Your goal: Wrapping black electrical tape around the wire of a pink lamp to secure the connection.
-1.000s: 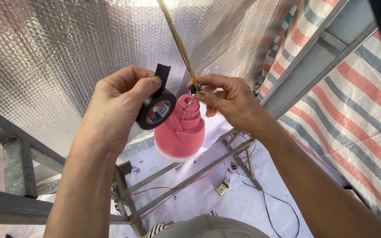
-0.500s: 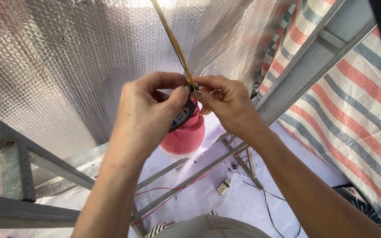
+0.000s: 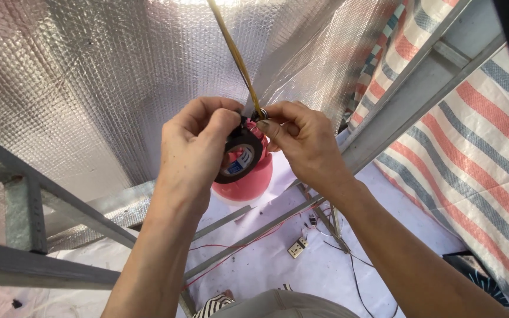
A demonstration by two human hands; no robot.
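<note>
In the head view, the left hand (image 3: 192,156) holds a roll of black tape (image 3: 240,159); its fingers are closed around the roll, with the thumb pressing on the upper edge. The right hand (image 3: 304,141) is just beside it, and its fingers are narrow, pinching the place where a thin yellow cord (image 3: 234,56) comes down from above and meets the top of a pink lamp holder (image 3: 248,179). The two hands touch each other at this point. The lamp holder hangs directly behind and below the fingers, mostly hidden by the roll.

I judge that the wrapping of the joint is under way: the roll is pressed to the joint, but whether any tape already goes around the cord I cannot tell, because the fingers cover it. The tape is not yet cut from the roll.

Behind the fingers is silver foil sheeting (image 3: 89,76); to their right a striped tarpaulin (image 3: 472,153); far below them, grey metal bars (image 3: 254,235) and loose wires (image 3: 325,235) on the white floor (image 3: 266,271).
</note>
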